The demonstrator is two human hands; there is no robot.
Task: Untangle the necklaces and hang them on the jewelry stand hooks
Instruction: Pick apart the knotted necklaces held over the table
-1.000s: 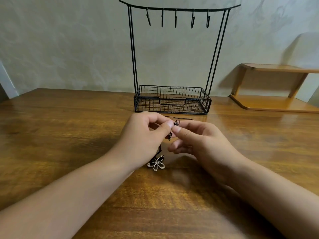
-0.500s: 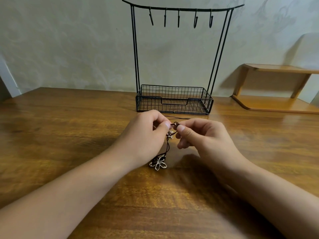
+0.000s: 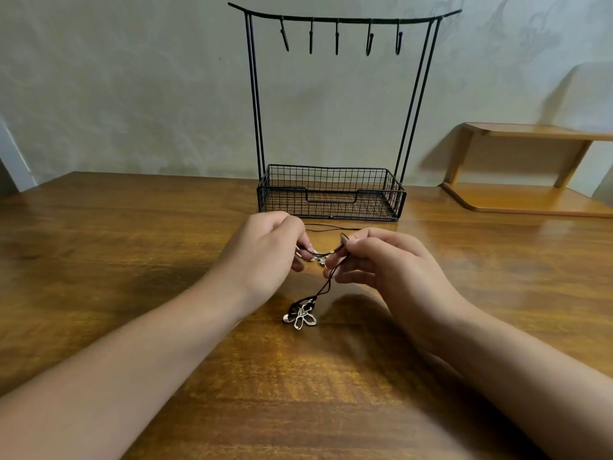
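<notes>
Tangled necklaces on dark cords [image 3: 326, 287] hang between my hands just above the table. My left hand [image 3: 265, 250] pinches the cords at the left; my right hand [image 3: 374, 260] pinches them at the right, and a small silver knot of chain [image 3: 320, 259] sits stretched between the two. A silver flower pendant [image 3: 300, 318] lies on the wood below. One cord loop [image 3: 331, 229] trails toward the black wire jewelry stand [image 3: 331, 194], whose top bar carries several bare hooks [image 3: 336, 38].
The wooden table [image 3: 132, 260] spreads wide on both sides. A low wooden shelf [image 3: 530, 167] stands at the back right against the pale wall. The stand's mesh basket sits right behind my hands.
My hands have drawn apart, stretching the cords between them. The pendant has shifted slightly on the table.
</notes>
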